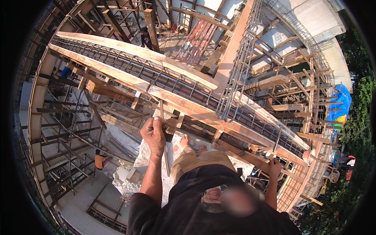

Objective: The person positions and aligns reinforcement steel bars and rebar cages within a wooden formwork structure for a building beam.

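My left hand (153,135) is closed in a fist with the thumb on top, below the near board of a long timber beam form (176,102). A narrow wooden strip (167,161) runs past the fist; whether my fingers grip it is unclear. Further right and lower, my right hand (275,167) is curled near the form's right end, beside a wooden plank (250,157). What it holds is too small to tell. Just above it, a thin dark rod (277,139) crosses the form's edge. A rebar cage (164,81) lies between the form's side boards.
My bare foot (184,141) stands on a rough pale concrete surface (143,160). Below left are scaffolding and a person in orange (99,159); another person (146,38) is at the back. A bundle of upright rebar (235,88) crosses the form. A blue tarp (340,102) hangs at the right.
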A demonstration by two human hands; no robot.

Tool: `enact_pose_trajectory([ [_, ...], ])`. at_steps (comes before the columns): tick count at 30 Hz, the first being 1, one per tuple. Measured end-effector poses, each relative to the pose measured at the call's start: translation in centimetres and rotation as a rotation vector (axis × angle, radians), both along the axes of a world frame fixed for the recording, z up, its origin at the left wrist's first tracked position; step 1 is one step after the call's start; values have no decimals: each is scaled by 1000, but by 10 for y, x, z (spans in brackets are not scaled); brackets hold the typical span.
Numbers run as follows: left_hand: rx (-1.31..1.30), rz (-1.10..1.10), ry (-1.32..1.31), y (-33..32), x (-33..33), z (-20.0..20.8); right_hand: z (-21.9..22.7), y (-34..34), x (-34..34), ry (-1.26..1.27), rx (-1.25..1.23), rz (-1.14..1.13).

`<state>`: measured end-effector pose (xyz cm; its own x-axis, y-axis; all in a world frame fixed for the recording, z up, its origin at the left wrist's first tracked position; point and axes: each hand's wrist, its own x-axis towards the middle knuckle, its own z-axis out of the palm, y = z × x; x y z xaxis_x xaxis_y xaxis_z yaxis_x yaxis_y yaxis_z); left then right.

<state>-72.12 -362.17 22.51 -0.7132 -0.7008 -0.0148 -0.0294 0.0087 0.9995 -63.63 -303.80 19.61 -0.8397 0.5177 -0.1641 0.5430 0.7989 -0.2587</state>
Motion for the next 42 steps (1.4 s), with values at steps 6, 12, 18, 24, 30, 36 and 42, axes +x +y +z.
enact_pose_trajectory([
  [6, -25, -66, 33, -6, 5, -5, -20, 21, 13, 81, 28, -30],
  [12, 13, -82, 0, -8, 7, -14, 0, -2, 2, -30, 13, -76],
  [18, -10, -67, 10, -5, 4, -8, -4, -2, 3, 36, 14, -98],
  [24, 19, -80, 17, -7, 5, -15, -12, 4, 7, 46, 60, -92],
  [30, -10, -95, -5, -7, 4, -5, -8, -1, 0, -16, 19, -140],
  [36, 19, -61, 11, -7, 3, -9, -19, 2, 9, 81, 119, -129],
  [42, 54, -65, 10, -6, -1, -8, -15, 0, 2, 40, 53, -218],
])
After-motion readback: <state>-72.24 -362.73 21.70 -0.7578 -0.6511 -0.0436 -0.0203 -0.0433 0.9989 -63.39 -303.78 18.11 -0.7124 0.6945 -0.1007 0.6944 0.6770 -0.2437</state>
